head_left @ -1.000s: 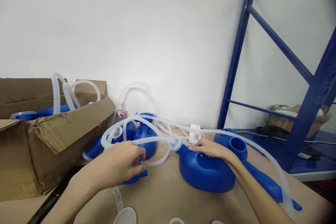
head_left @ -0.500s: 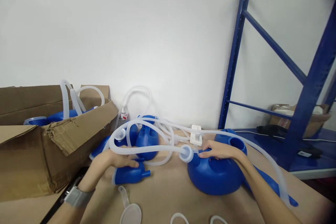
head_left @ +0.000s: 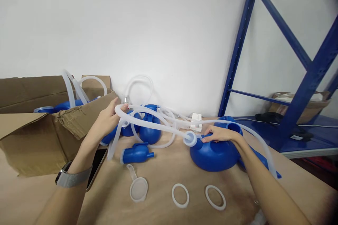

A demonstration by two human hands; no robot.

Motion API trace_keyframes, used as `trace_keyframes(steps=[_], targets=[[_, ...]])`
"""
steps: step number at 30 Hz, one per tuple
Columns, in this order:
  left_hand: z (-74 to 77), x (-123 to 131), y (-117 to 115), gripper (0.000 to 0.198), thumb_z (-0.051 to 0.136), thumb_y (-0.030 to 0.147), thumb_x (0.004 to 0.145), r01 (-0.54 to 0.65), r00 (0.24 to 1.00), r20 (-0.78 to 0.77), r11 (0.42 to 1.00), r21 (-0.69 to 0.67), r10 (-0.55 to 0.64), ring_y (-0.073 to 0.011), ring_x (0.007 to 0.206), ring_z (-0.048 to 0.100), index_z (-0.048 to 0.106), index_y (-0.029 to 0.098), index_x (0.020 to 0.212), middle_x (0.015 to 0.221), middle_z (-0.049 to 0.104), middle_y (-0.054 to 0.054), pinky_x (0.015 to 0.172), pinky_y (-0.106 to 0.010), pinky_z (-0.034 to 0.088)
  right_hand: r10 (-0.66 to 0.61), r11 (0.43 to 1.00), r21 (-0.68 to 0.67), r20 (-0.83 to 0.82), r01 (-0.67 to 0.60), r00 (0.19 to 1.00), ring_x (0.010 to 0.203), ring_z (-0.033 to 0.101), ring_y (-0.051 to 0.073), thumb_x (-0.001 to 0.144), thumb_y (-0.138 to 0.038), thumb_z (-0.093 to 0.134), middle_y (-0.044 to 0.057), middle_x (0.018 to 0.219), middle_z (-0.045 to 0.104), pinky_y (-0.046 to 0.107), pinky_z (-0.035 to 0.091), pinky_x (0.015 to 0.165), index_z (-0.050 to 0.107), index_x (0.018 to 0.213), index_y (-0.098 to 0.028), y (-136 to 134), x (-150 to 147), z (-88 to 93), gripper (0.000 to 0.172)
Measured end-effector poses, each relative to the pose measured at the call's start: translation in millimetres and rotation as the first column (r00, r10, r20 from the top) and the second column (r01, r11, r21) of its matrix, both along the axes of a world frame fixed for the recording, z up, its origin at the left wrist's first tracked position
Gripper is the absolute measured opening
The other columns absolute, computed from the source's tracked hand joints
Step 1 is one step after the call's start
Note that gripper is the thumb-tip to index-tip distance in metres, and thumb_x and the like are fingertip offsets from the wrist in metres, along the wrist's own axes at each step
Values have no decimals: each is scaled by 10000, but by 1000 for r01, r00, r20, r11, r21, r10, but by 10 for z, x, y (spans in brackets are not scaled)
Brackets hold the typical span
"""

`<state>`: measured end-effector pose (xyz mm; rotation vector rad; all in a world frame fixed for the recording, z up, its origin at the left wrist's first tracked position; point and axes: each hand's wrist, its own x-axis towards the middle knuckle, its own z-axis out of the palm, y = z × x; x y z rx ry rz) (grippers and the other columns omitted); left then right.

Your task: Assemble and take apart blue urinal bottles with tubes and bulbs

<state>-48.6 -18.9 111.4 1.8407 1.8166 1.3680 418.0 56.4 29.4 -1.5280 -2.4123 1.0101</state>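
Note:
My left hand is raised above the table, fingers closed around a translucent white corrugated hose. That hose runs right to a white collar at the neck of a round blue plastic bottle. My right hand rests on top of this bottle, fingers curled over it near the neck. A small blue funnel piece lies on the table below the hose.
An open cardboard box at left holds blue bottles and hoses. More blue bottles and tangled hoses sit by the wall. A clear lid and two white rings lie near me. A phone is under my left forearm. Blue shelving stands at right.
My left hand left the small blue funnel piece on the table, rose up and left, and took hold of the hose. My right hand stayed on the bottle. The view tilted down.

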Motion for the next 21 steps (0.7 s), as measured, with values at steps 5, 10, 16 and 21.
trace_keyframes(steps=[5,10,16,21], targets=[[-94,20,93,768,554,747,903,170,957,228,983,64,-180,-332,1052,745,558,211,1454,1195,759,-124,938,-462,595,-43,996,79,-68,48,997,568,473,123,734,-769,732,-20,605,535,255,352,547,625,693,-164,19,7,-52,615],[-101,195,45,668,634,658,891,224,943,193,947,231,-270,-307,1116,713,584,225,1397,1231,741,-95,943,-419,605,-33,951,303,-87,58,996,891,646,244,867,-741,612,74,930,723,334,480,826,725,904,-156,-7,-78,45,597],[-209,286,105,578,509,671,934,131,986,-123,982,135,-114,-317,1082,706,687,220,1247,1138,777,-78,996,-419,539,-132,903,407,-41,137,990,1253,599,338,875,-754,607,123,1353,671,419,446,1090,679,1354,-211,-482,181,388,728],[-369,220,290,686,501,664,914,94,978,-195,987,133,-67,-334,1079,712,598,169,1378,1178,757,-131,982,-425,534,-202,805,570,4,164,979,1201,629,344,901,-785,529,128,1167,728,468,454,1096,752,1208,-219,-1405,741,127,681]])
